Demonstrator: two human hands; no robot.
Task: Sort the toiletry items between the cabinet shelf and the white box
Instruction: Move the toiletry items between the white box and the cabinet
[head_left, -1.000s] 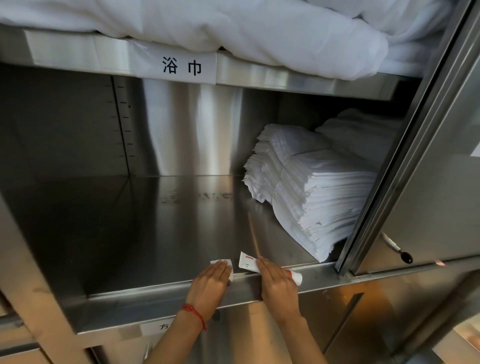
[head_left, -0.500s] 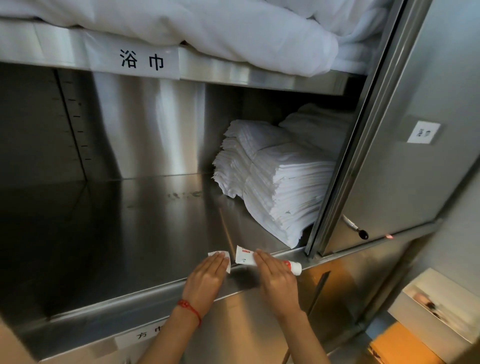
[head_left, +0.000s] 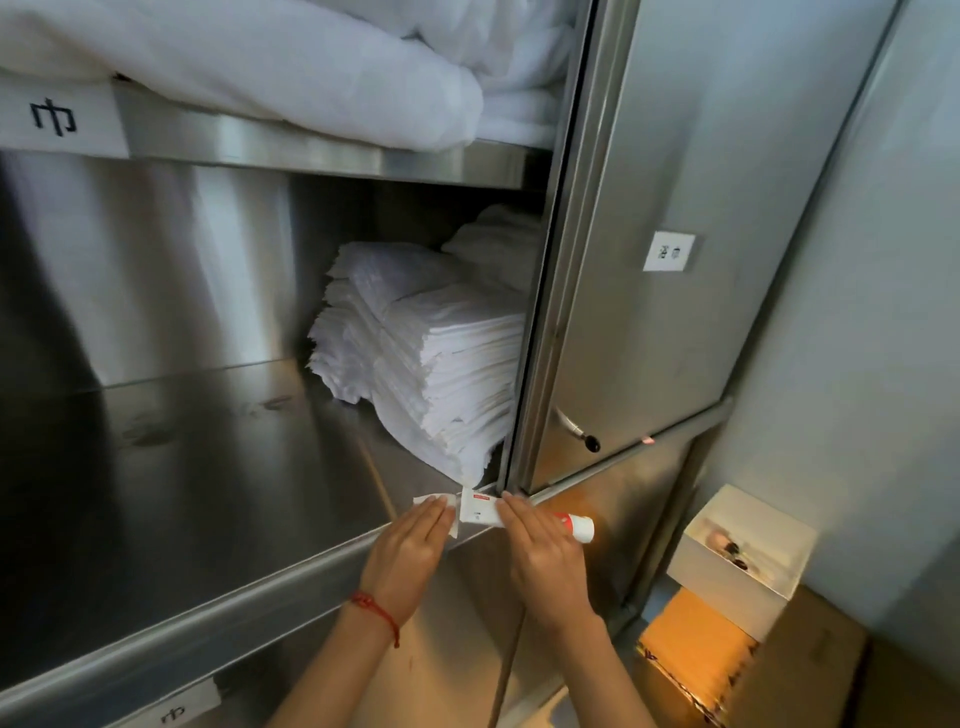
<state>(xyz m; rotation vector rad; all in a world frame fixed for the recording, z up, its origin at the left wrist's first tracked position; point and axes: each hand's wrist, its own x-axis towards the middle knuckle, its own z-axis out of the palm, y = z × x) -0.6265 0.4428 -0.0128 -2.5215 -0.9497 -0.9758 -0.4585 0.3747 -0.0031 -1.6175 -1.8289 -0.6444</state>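
Both hands flat at the front edge of the cabinet shelf (head_left: 218, 467), same as a second ago. Left hand (head_left: 410, 551) pressing a small white packet (head_left: 427, 500), fingers straight. Right hand (head_left: 545, 556) resting on the toothpaste tube (head_left: 480, 512). White box (head_left: 727, 577) now showing, low right. Probably headed there next.

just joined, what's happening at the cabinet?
A person is sorting toiletries at a steel cabinet. The left hand lies flat on a small white packet at the front edge of the shelf; the right hand lies across a toothpaste tube beside it. The white box sits lower right on a cardboard carton.
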